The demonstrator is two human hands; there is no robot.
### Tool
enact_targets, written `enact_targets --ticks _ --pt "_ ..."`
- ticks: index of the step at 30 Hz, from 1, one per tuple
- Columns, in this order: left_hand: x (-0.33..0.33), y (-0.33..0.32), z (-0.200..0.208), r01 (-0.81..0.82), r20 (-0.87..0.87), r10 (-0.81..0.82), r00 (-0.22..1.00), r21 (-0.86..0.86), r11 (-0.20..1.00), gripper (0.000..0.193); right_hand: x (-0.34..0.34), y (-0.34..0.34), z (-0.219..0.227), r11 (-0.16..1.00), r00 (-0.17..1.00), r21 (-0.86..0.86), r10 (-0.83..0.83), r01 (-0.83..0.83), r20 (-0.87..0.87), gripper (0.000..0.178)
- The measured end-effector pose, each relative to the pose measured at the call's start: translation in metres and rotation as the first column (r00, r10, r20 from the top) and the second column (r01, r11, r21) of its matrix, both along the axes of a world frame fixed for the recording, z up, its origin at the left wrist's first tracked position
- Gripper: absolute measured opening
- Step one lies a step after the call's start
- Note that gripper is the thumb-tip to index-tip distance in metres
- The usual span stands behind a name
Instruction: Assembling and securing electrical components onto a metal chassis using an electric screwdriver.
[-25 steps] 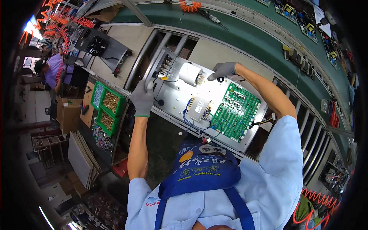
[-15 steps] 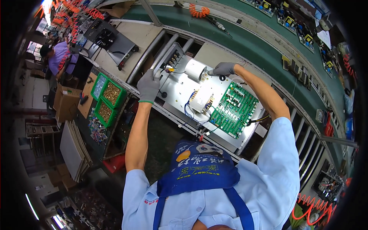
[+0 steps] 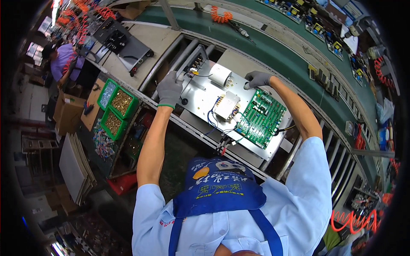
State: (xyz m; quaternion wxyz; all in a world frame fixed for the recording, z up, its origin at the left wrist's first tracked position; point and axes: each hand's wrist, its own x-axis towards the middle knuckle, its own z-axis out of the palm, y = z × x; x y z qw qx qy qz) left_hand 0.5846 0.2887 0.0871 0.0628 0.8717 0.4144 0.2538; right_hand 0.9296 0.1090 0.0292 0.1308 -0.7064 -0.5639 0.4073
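A flat silver metal chassis (image 3: pixel 200 96) lies across the roller line in front of me. Gloved in grey, my left hand (image 3: pixel 170 88) is closed on its left end, beside an upright end panel (image 3: pixel 194 62) with terminals. My right hand (image 3: pixel 257 80), also gloved, grips the chassis's far edge just above the green circuit board (image 3: pixel 261 117); some of its fingers are hidden. Between the hands stand a white cylinder (image 3: pixel 221 75) and a pale transformer (image 3: pixel 227 106) with blue and dark wires. Loose wire ends with connectors hang over the near edge.
Green bins (image 3: pixel 124 103) of small fasteners stand on the left bench, near a cardboard box (image 3: pixel 69 113). Metal rollers (image 3: pixel 339 170) run off to the right. Beyond lies a green conveyor (image 3: pixel 192 21) with a coiled orange hose (image 3: pixel 221 15). A person (image 3: pixel 64 62) works at far left.
My right hand has moved right, from beside the white cylinder to the chassis edge by the circuit board. The chassis has shifted slightly away from me; my left hand stays at its left end.
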Motion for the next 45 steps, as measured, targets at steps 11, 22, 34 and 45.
enact_targets --ticks 11,22,34,45 --pt "0.001 0.001 -0.008 0.152 0.055 -0.151 0.987 -0.004 0.988 0.028 -0.043 -0.012 0.100 0.945 0.742 0.246 -0.324 0.218 0.587 0.024" --pt "-0.012 0.014 -0.004 0.438 0.126 -0.426 0.896 -0.087 0.895 0.036 -0.254 0.019 0.130 0.852 0.865 0.482 -0.389 0.206 0.318 0.019" --pt "-0.010 0.012 0.001 0.429 0.177 -0.412 0.894 -0.070 0.901 0.036 -0.094 0.006 0.017 0.960 0.834 0.081 -0.274 0.268 0.479 0.037" --pt "-0.007 0.010 0.004 0.427 0.150 -0.411 0.899 -0.095 0.899 0.032 -0.093 -0.015 0.100 0.393 0.499 0.347 -0.811 0.852 -0.305 0.025"
